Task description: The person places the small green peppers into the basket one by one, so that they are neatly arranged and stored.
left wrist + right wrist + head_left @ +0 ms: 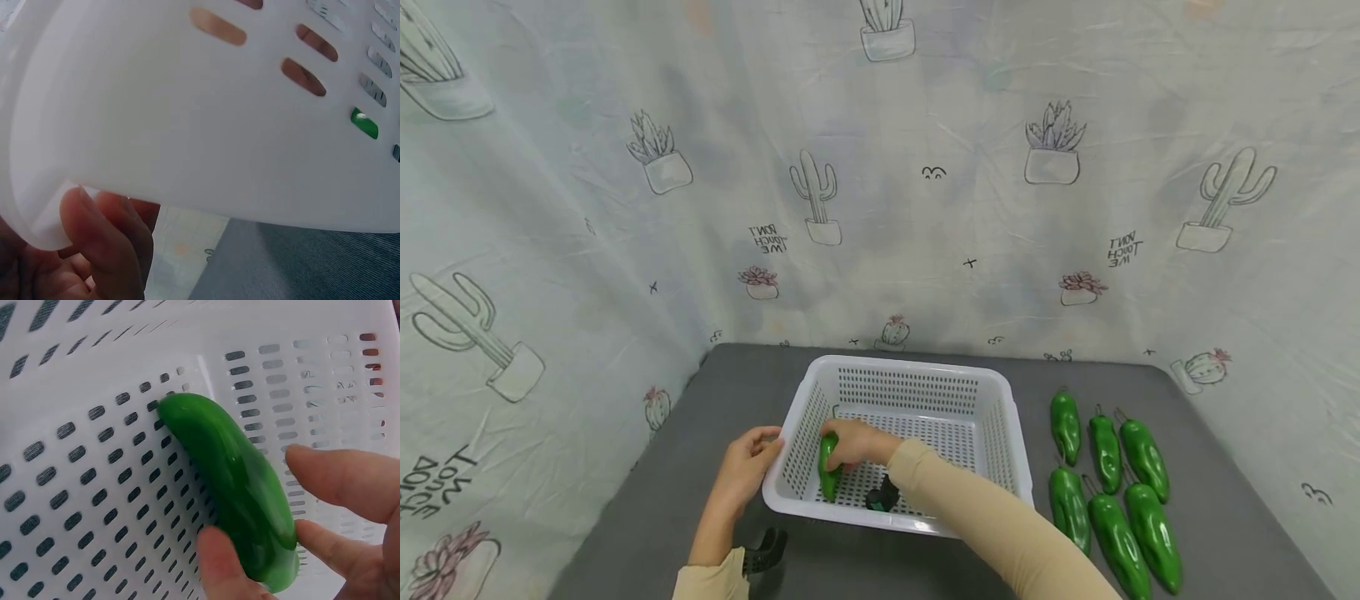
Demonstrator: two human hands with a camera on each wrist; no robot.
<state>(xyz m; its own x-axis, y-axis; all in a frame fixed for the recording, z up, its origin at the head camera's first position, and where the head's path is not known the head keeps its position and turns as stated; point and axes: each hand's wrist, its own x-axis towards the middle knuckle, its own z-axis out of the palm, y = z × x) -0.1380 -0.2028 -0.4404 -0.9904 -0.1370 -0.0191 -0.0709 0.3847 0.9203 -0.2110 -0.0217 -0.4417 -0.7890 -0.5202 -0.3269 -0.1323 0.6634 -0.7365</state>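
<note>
**Head view: one pepper going down inside the basket's left wall**

The right hand [853, 443] reaches over the near rim of the white perforated basket [917, 371] and pinches a green pepper [829, 477] between thumb and curled fingers. The pepper lies on the basket floor, close against the left wall. The left hand [747, 467] grips the basket's left rim, thumb over the edge and fingers curled under the lip. Six more green peppers [1105, 492] lie in two rows on the grey table [647, 517], just right of the basket and apart from it. The rest of the basket floor is bare, and open tabletop shows to the left.
</note>
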